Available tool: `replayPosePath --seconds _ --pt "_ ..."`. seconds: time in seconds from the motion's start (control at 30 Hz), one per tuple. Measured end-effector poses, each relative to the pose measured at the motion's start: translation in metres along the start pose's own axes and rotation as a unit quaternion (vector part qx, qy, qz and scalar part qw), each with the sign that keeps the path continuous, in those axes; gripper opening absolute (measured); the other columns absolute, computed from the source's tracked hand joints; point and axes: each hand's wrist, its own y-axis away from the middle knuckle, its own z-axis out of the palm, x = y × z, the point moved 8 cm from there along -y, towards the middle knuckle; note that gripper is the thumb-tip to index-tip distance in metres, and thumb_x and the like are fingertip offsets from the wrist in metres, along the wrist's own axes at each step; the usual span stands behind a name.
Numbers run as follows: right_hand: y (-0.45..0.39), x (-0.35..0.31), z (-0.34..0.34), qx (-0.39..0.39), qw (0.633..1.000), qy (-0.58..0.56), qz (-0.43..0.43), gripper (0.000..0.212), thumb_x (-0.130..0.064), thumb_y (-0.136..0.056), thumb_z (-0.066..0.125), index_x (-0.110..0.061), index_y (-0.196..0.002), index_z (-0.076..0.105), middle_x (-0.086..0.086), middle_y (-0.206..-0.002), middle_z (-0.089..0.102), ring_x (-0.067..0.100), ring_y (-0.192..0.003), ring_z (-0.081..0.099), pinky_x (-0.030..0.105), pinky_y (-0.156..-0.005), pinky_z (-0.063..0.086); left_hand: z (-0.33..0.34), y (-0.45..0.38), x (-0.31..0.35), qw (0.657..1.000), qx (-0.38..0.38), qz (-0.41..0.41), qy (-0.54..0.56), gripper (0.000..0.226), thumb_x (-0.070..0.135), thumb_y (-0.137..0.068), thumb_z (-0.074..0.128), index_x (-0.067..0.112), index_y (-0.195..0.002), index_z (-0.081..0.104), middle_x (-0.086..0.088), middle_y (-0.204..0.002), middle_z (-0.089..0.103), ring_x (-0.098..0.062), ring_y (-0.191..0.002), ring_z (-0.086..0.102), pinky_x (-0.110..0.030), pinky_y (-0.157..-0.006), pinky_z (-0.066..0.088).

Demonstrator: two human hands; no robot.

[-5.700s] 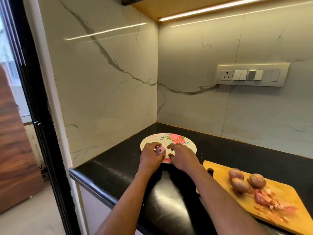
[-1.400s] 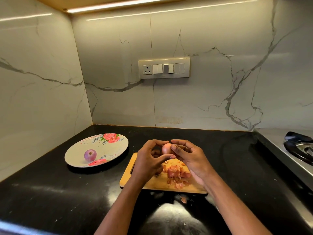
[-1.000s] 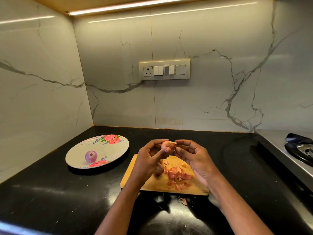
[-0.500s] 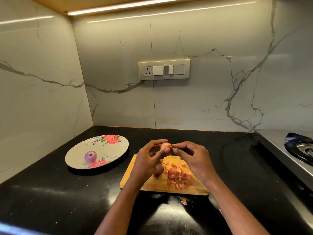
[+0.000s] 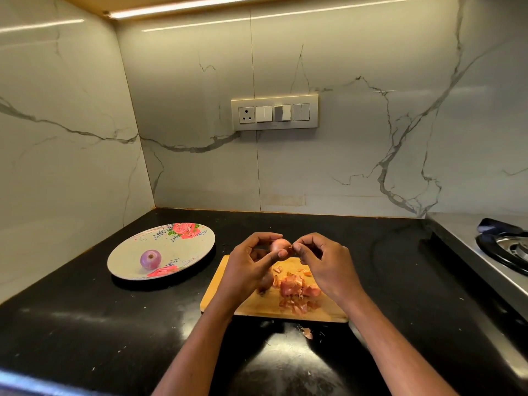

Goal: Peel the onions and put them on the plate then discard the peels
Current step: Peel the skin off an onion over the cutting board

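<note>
My left hand [image 5: 251, 264] grips a small pale-brown onion [image 5: 277, 244] above the wooden cutting board [image 5: 223, 287]. My right hand [image 5: 323, 261] pinches the onion's skin at its right end with thumb and fingertips. A heap of pink peels [image 5: 297, 290] lies on the board under my hands. Another unpeeled onion [image 5: 267, 281] peeks out below my left hand; the rest of the board there is hidden. One peeled purple onion [image 5: 150, 259] sits on the floral plate [image 5: 183, 252] to the left.
The black countertop [image 5: 85, 324] meets marble walls at the back and left. A stray peel [image 5: 307, 332] lies in front of the board. A steel hob with a burner [image 5: 511, 250] stands at the right edge. A switch panel [image 5: 274, 112] is on the back wall.
Since the peeled onion was set on the plate, both hands came to the board and took up another onion. Over the last second my right fingers shifted on its skin.
</note>
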Motion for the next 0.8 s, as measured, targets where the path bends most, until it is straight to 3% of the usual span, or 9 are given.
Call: replayPosePath --seconds 0.27,0.43,0.57,0.67,0.8 --pt "-0.004 0.024 0.002 -0.003 0.993 -0.072 0.096 0.006 -0.019 -0.097 0.065 -0.021 -0.099 0.071 -0.005 -0.084 0.073 0.006 -0.073 0.071 0.024 -0.068 0.060 0.002 0.003 0.004 0.999 -0.019 -0.008 0.047 0.042 0.030 -0.082 0.076 0.034 -0.121 0.063 0.019 -0.119 0.066 -0.003 -0.111 0.065 -0.023 -0.090 0.056" --pt "-0.002 0.027 0.014 -0.069 0.981 -0.131 0.125 0.018 -0.020 -0.099 0.062 -0.025 -0.114 0.071 -0.004 -0.105 0.073 0.011 -0.092 0.072 0.027 -0.077 0.062 -0.001 0.003 0.003 0.997 -0.010 -0.005 0.077 0.042 0.016 -0.088 0.073 0.026 -0.127 0.061 0.010 -0.123 0.066 -0.004 -0.113 0.065 -0.020 -0.089 0.055" --pt "-0.001 0.008 0.013 -0.090 0.966 -0.220 0.102 0.021 -0.029 -0.099 0.061 -0.024 -0.115 0.073 -0.005 -0.103 0.075 0.012 -0.097 0.071 0.029 -0.078 0.061 -0.003 0.000 0.002 0.998 0.010 -0.001 0.060 0.040 0.019 -0.087 0.074 0.027 -0.124 0.061 0.012 -0.119 0.067 0.000 -0.109 0.066 -0.016 -0.087 0.054" --pt "0.000 0.001 0.008 -0.048 0.995 -0.085 0.038 0.016 -0.030 -0.094 0.068 -0.028 -0.108 0.076 -0.012 -0.093 0.075 0.006 -0.089 0.070 0.023 -0.074 0.060 -0.004 -0.001 0.001 1.000 0.013 0.005 0.024 0.038 0.026 -0.086 0.075 0.032 -0.122 0.062 0.016 -0.117 0.067 0.005 -0.106 0.065 -0.013 -0.085 0.053" --pt "0.001 -0.007 0.004 -0.011 0.999 0.038 -0.027 0.013 -0.031 -0.093 0.070 -0.028 -0.103 0.077 -0.018 -0.089 0.073 -0.003 -0.085 0.066 0.008 -0.070 0.050 -0.004 -0.002 0.000 1.000 0.015 0.013 -0.013 0.037 0.030 -0.085 0.075 0.038 -0.118 0.062 0.021 -0.115 0.065 0.010 -0.104 0.063 -0.009 -0.083 0.052"
